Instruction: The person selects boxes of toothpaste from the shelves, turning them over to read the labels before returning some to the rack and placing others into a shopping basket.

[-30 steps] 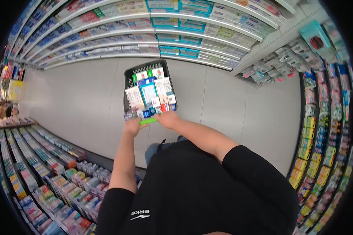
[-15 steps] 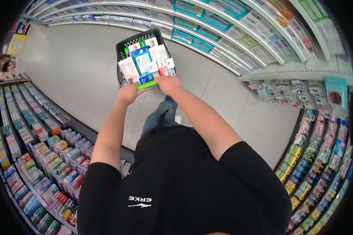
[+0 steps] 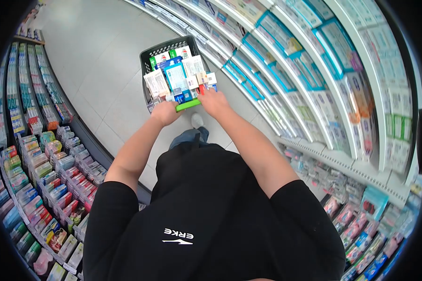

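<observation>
Both of my hands are wrapped round the green handle [image 3: 188,105] of a dark plastic shopping cart [image 3: 160,48]. My left hand [image 3: 165,113] grips the handle's left end, and my right hand [image 3: 214,102] closes on the right end. Boxed goods fill the basket part: a light-blue package [image 3: 176,77] in the middle, a white printed box [image 3: 156,84] at the left, another white box [image 3: 192,65] at the right, and green-and-white boxes [image 3: 179,52] at the far end. Any wheels are hidden below.
Tall white shelves [image 3: 286,79] of boxed products run close along the right. On the left stands a low display [image 3: 47,173] with rows of small packages. Grey tiled floor [image 3: 94,61] stretches ahead between them. Hanging packs [image 3: 309,173] are at the lower right.
My view and heading have turned to the right, and the cart is nearer the right-hand shelves. My feet have stepped. Both hands keep their hold on the handle.
</observation>
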`<state>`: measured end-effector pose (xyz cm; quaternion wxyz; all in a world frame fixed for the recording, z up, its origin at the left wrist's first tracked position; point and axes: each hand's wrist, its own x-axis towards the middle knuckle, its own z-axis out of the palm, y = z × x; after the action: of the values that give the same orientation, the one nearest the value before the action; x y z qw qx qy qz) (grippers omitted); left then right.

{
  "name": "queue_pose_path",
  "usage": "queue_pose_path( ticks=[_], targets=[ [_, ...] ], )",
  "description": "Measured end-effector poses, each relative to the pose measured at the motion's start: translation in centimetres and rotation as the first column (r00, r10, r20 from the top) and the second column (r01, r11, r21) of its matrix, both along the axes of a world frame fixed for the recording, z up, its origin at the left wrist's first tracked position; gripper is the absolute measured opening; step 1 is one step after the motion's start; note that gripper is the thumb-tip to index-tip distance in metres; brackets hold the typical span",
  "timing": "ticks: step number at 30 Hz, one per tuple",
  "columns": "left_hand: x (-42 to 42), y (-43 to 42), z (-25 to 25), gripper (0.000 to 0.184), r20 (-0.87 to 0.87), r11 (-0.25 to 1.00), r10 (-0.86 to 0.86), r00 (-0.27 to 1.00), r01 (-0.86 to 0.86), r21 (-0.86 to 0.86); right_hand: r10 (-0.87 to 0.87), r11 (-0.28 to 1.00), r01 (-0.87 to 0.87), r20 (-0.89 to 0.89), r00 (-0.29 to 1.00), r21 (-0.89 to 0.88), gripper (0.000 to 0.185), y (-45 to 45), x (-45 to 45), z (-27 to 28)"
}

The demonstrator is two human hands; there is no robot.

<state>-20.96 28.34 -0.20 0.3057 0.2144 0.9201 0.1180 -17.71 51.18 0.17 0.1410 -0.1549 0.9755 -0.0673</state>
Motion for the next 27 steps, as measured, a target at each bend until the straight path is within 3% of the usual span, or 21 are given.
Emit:
queue_pose_path(
  ticks=[2, 8, 11, 14, 20, 27],
  targets=[
    [-1.2, 1.4, 0.7, 0.046, -0.013, 0.998, 0.045, 0.999, -0.045, -0.036, 0.034, 0.999, -0.035, -0.075, 0.997, -0.012, 0.014, 1.0, -1.6, 0.1],
    [-3.5, 2.9, 0.6, 0.034, 0.118, 0.977, 0.208, 0.971, -0.201, -0.069, 0.191, 0.979, -0.202, 0.227, 0.955, 0.026, 0.012, 0.7, -7.8, -0.3],
    [-4.6, 4.0, 1.0, 0.033, 0.139, 0.960, 0.277, 0.951, -0.268, -0.084, 0.428, 0.899, -0.438, 0.222, 0.876, -0.002, 0.016, 1.4, -11.0, -1.5],
    [-4.3, 4.7, 0.9, 0.032, 0.160, 0.933, 0.356, 0.921, -0.342, -0.109, 0.388, 0.918, -0.343, 0.261, 0.884, -0.201, 0.018, 1.4, -11.0, -1.2],
    [-3.2, 6.8, 1.8, 0.029, 0.137, 0.895, 0.441, 0.887, -0.423, -0.144, 0.424, 0.905, -0.398, 0.329, 0.844, -0.149, 0.020, 2.1, -11.0, -0.7],
    [1.6, 11.3, 0.8, 0.025, 0.042, 0.853, 0.518, 0.855, -0.511, -0.105, 0.558, 0.830, -0.518, 0.278, 0.782, -0.208, 0.023, 6.4, -9.0, -1.3]
  ],
)
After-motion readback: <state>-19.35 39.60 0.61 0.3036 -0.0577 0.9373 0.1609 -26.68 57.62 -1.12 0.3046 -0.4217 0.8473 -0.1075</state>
